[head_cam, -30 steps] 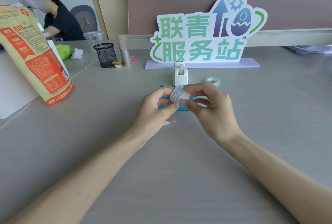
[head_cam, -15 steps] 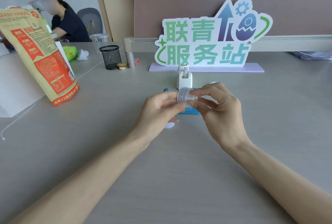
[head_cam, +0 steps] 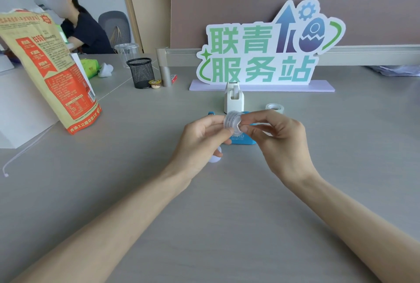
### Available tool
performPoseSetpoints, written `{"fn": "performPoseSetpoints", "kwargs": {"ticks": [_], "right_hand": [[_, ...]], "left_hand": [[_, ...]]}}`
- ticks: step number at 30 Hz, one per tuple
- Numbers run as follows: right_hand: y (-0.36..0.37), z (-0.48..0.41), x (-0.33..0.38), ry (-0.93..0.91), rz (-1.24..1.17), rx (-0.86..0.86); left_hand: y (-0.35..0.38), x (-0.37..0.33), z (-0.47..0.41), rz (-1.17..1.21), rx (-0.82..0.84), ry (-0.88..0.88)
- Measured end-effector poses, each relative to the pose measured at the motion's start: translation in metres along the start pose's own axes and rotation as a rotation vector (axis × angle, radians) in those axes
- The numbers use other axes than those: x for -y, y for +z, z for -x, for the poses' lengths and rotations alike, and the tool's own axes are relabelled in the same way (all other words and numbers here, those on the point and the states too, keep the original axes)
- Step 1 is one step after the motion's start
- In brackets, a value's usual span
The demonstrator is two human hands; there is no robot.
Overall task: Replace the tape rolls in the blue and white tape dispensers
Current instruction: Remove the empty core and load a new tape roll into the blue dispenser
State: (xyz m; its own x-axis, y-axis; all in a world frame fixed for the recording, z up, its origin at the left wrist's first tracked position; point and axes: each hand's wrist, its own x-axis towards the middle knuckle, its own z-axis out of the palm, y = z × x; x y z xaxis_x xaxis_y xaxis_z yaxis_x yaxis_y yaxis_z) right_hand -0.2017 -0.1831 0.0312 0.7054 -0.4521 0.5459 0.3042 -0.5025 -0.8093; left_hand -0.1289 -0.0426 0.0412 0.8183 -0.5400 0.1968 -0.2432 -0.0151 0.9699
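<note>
Big grey desk (head_cam: 227, 214) takes up most of the view, with a large cut-out sign (head_cam: 261, 55) in green characters standing at the back and a tall printed paper bag (head_cam: 52, 73) leaning on the left. Both forearms come in from the bottom and meet mid-desk. The left hand (head_cam: 200, 139) and right hand (head_cam: 279, 144) are both curled and pinching the same clear tape roll (head_cam: 231, 121) between fingertips and thumbs, held up off the desk just in front of the dispensers. The roll's flat ring face is turned leftward and a bit toward the camera, so its axis runs roughly side to side from one hand to the other. The white dispenser (head_cam: 234, 98) stands upright right behind it, narrow end facing us, long axis pointing away toward the sign. The blue dispenser (head_cam: 243, 140) lies on the desk under the hands with its length running left to right, but honestly it's mostly covered, only a lower edge and a corner on the left showing, and I can't tell whether anything's loaded in it. A spare roll (head_cam: 275, 107) sits flat just right of the white one, partly behind the right fingers. There's also a small white piece (head_cam: 216, 157) poking out under the left hand, too hidden to identify.
</note>
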Motion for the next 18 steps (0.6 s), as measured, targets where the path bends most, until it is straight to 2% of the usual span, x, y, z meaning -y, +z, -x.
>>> {"fn": "performPoseSetpoints", "kwargs": {"ticks": [3, 8, 13, 18], "right_hand": [[0.0000, -0.0015, 0.0023, -0.006, 0.033, 0.005], [-0.0017, -0.0046, 0.0039, 0.175, -0.235, 0.204], [0.0001, -0.0035, 0.0011, 0.319, -0.329, 0.201], [-0.0027, -0.0047, 0.0022, 0.464, -0.509, 0.221]], "left_hand": [[-0.0005, -0.0025, 0.0004, 0.003, 0.003, 0.022], [-0.0039, -0.0070, -0.0025, 0.034, -0.038, -0.023], [-0.0043, -0.0061, -0.0037, -0.036, -0.044, -0.036], [-0.0021, -0.0047, -0.0008, -0.074, -0.023, 0.044]]}}
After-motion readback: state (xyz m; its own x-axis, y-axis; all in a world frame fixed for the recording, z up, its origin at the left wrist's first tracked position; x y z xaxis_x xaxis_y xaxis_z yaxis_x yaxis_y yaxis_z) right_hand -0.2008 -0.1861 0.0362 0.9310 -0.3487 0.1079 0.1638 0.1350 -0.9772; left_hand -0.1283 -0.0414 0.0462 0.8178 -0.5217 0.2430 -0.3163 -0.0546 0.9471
